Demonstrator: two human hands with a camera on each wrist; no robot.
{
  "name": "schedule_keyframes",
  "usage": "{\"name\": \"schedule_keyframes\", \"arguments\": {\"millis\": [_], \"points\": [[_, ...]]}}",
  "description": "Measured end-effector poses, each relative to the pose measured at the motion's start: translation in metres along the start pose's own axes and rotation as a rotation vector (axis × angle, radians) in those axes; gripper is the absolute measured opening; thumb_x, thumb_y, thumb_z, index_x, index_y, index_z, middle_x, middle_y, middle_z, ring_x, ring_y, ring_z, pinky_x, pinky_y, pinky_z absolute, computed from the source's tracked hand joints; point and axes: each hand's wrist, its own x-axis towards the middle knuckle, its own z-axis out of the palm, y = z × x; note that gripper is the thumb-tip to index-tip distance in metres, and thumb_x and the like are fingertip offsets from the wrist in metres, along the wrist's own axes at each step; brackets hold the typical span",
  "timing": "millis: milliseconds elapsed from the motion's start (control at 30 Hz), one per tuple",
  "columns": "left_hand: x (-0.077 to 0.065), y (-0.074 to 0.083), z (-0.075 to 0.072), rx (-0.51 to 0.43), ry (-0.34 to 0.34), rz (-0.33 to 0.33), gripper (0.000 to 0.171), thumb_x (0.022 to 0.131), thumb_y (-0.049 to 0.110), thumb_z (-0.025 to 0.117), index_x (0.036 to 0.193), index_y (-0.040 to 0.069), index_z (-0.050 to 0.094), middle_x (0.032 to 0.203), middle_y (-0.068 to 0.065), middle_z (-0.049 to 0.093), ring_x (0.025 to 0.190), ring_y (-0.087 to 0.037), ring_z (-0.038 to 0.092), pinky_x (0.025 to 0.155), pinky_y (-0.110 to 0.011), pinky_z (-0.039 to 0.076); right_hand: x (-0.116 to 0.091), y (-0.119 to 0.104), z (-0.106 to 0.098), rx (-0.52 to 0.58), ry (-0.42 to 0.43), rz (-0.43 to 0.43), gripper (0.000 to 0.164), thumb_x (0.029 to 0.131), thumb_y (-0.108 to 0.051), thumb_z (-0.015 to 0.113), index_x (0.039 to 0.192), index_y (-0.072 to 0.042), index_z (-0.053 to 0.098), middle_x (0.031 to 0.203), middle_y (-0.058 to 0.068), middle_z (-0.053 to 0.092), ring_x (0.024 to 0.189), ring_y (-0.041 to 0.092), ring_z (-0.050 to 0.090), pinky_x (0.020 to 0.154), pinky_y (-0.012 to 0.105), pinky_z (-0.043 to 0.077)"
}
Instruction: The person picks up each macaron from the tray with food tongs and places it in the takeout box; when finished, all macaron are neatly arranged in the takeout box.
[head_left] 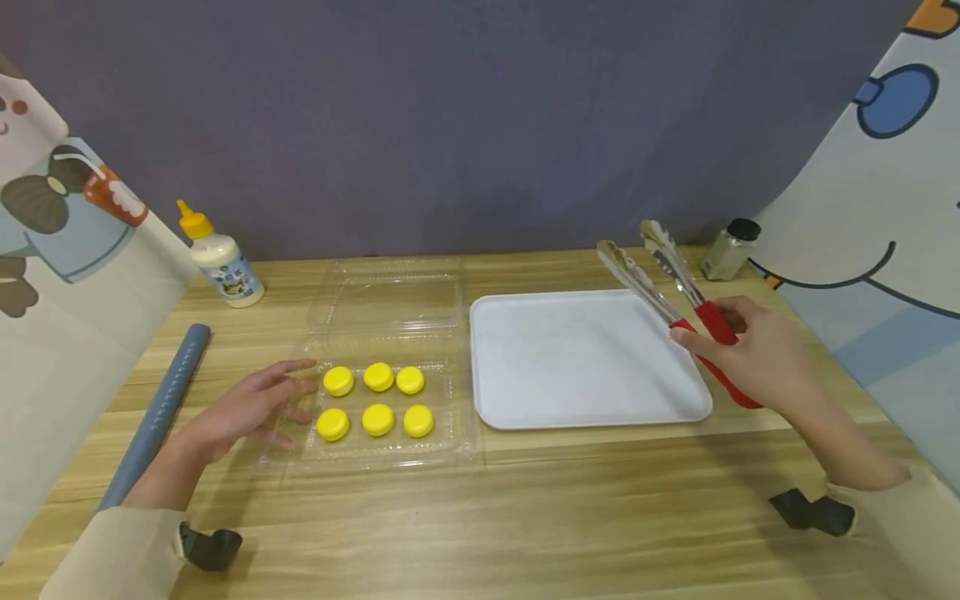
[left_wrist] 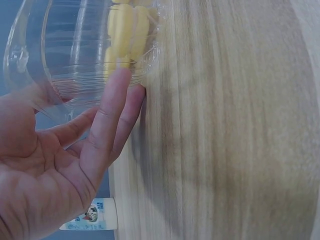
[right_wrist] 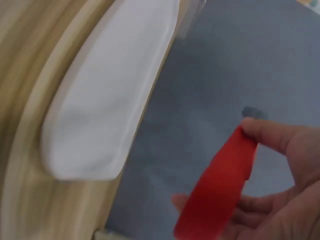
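Several yellow macarons (head_left: 378, 420) sit in two rows in a clear plastic clamshell box (head_left: 450, 446), its lid (head_left: 397, 302) folded back toward the wall. At the box's left side is my left hand (head_left: 258, 404), its fingers extended along the clear wall (left_wrist: 85, 75). My right hand (head_left: 765, 354) grips metal tongs (head_left: 675, 271) by their red handles (head_left: 716, 323). The tongs' arms are spread apart with nothing between the tips, over the far right corner of a white tray (head_left: 577, 358). In the right wrist view a red handle (right_wrist: 220, 185) lies between thumb and fingers.
A glue-type bottle with a yellow nozzle (head_left: 225, 262) stands at the back left. A grey-blue rod (head_left: 161, 408) lies along the left side, partly behind my forearm. Near the back right stands a small black-capped jar (head_left: 729, 250). A dark wall (head_left: 480, 133) closes off the back.
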Motion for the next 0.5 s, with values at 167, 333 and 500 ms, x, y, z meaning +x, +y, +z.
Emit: {"name": "schedule_keyframes", "arguments": {"millis": [167,333,500], "points": [[-0.001,0.001,0.000,-0.001,-0.001,0.004,0.063,0.111,0.027,0.039,0.159,-0.004,0.013,0.155,-0.039,0.027,0.115,-0.040,0.063,0.072,-0.046,0.063,-0.001,0.027,-0.007,-0.034,0.010,0.095,0.079,0.096,-0.045,0.069,0.131,0.021,0.045,0.110,0.038,0.058,0.085,0.043,0.063,0.053,0.033,0.049],[-0.001,0.000,0.001,-0.008,-0.004,0.014,0.063,0.111,0.026,0.039,0.159,-0.004,0.013,0.155,-0.040,0.027,0.115,-0.040,0.063,0.072,-0.046,0.063,-0.001,0.052,-0.010,-0.076,-0.044,0.201,0.084,0.098,-0.045,0.064,0.128,0.029,0.038,0.099,0.039,0.058,0.072,0.037,0.061,0.047,0.037,0.051],[-0.001,0.000,0.000,-0.005,-0.004,0.010,0.062,0.111,0.025,0.038,0.159,-0.004,0.012,0.155,-0.039,0.027,0.115,-0.040,0.063,0.072,-0.045,0.063,0.001,0.074,-0.007,-0.138,-0.111,0.231,0.084,0.098,-0.047,0.063,0.120,0.031,0.044,0.083,0.030,0.060,0.068,0.035,0.059,0.047,0.038,0.051]]}}
